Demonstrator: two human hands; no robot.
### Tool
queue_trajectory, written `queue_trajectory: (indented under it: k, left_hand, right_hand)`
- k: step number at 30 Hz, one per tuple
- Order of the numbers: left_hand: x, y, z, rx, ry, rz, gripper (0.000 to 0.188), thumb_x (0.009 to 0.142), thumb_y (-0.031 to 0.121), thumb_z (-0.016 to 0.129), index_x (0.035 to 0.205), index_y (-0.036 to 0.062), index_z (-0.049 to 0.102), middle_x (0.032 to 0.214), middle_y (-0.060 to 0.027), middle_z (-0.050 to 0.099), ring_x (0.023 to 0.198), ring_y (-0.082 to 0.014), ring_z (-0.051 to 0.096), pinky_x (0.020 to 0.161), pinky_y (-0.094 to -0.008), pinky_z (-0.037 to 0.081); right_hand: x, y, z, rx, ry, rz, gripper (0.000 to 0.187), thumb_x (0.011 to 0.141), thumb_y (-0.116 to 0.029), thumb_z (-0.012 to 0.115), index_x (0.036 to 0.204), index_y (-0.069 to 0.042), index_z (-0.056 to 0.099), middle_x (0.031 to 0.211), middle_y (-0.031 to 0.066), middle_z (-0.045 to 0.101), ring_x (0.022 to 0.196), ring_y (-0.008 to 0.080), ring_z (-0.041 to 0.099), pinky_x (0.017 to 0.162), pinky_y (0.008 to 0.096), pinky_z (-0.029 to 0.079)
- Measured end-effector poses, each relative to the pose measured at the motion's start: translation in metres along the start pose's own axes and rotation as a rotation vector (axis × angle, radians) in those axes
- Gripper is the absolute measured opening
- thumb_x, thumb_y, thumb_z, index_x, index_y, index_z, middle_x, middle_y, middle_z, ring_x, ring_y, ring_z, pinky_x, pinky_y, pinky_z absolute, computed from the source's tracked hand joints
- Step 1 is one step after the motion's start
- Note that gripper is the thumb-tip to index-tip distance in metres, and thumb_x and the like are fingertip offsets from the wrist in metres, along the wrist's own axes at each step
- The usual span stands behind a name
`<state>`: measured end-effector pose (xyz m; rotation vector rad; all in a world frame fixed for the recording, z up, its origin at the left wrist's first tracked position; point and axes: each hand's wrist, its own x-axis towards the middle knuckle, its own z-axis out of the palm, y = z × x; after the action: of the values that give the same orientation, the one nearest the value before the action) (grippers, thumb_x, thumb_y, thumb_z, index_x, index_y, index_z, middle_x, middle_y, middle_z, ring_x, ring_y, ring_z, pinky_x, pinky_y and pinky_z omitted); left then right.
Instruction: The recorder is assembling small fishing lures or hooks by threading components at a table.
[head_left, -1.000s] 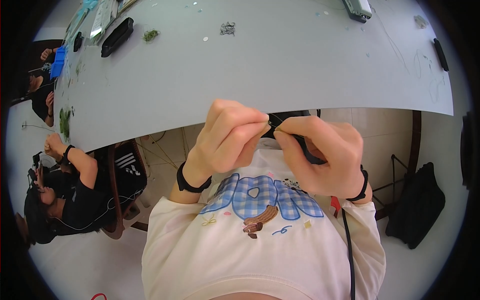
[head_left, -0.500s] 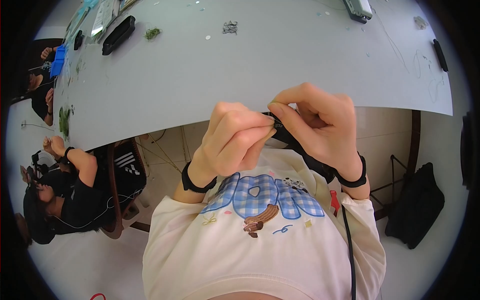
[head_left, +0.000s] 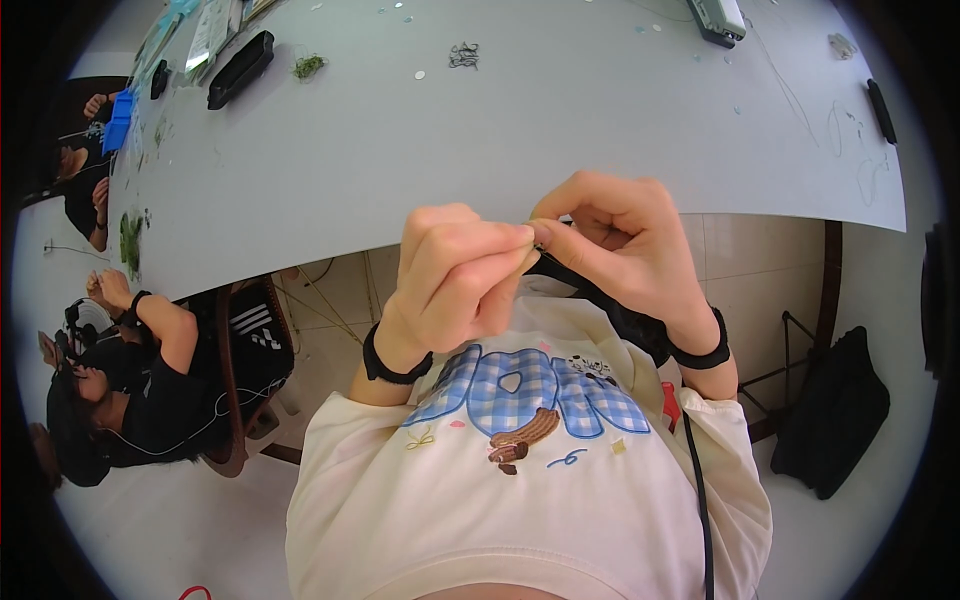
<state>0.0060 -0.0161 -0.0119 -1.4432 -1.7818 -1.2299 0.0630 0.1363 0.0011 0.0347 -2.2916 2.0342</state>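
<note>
Head cam: both hands are up in front of the wearer's cream shirt (head_left: 480, 520), at the near edge of the grey counter (head_left: 450, 150), fingertips meeting. L hand (head_left: 455, 275) has thumb + fingers pressed tog. on a tiny dark pc (head_left: 540, 246), mostly hidden btwn the tips, so can't tell its exact shape. R hand (head_left: 625, 245) is curled, thumb + forefinger close tog. right at the L tips; can't tell if it's pinching the pc too or just touching. Black band on each wrist.

On the counter, well apart from the hands: clump of thin dark bits (head_left: 464, 55) at far ctr, w/ a white disc (head_left: 419, 75) just L of it; small green tuft (head_left: 309, 67) nr a long black tray (head_left: 240, 70); pale grey device (head_left: 718, 20) far R; black bar (head_left: 881, 110) nr the R edge, loose thin threads close by. Blue tray (head_left: 117, 120) + green strands (head_left: 131, 243) along the L side.

Co-worker in black (head_left: 150, 385) sits L, hands raised, another person (head_left: 85, 190) beyond. Black bag (head_left: 833, 412) low on the R, below counter level.
</note>
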Motion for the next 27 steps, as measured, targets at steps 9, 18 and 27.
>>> queue_trajectory:
  k: [9,18,27]
  left_hand:
    - [0.001,-0.001,-0.009,0.075,-0.010,-0.052,0.026,0.059,-0.009,0.063,0.080,0.0033,0.054,0.085,-0.0044,0.055,0.065,-0.0172,0.044,0.050,-0.0244,0.036]
    - [0.002,-0.005,-0.008,0.080,-0.013,-0.059,0.025,0.059,-0.007,0.062,0.080,0.0041,0.052,0.085,-0.0043,0.055,0.064,-0.0171,0.044,0.054,-0.0252,0.036]
    - [0.003,-0.012,-0.006,0.095,-0.035,-0.130,0.018,0.063,-0.008,0.055,0.077,0.0033,0.050,0.077,-0.0083,0.054,0.061,-0.0199,0.047,0.055,-0.0282,0.039]
  right_hand:
    - [-0.010,0.004,0.012,0.139,-0.053,0.039,0.004,0.071,-0.006,0.059,0.070,-0.003,0.056,0.042,-0.0042,0.030,0.041,0.0043,0.023,0.039,0.0222,0.019]
    - [-0.014,0.008,0.019,0.209,-0.093,0.039,0.006,0.076,-0.006,0.057,0.072,-0.002,0.054,0.042,-0.0041,0.031,0.040,0.0030,0.024,0.038,0.0210,0.019]
    - [-0.017,0.014,0.033,0.322,-0.015,0.074,0.007,0.078,-0.006,0.055,0.075,0.000,0.054,0.044,-0.0026,0.035,0.042,0.0014,0.028,0.038,0.0197,0.019]
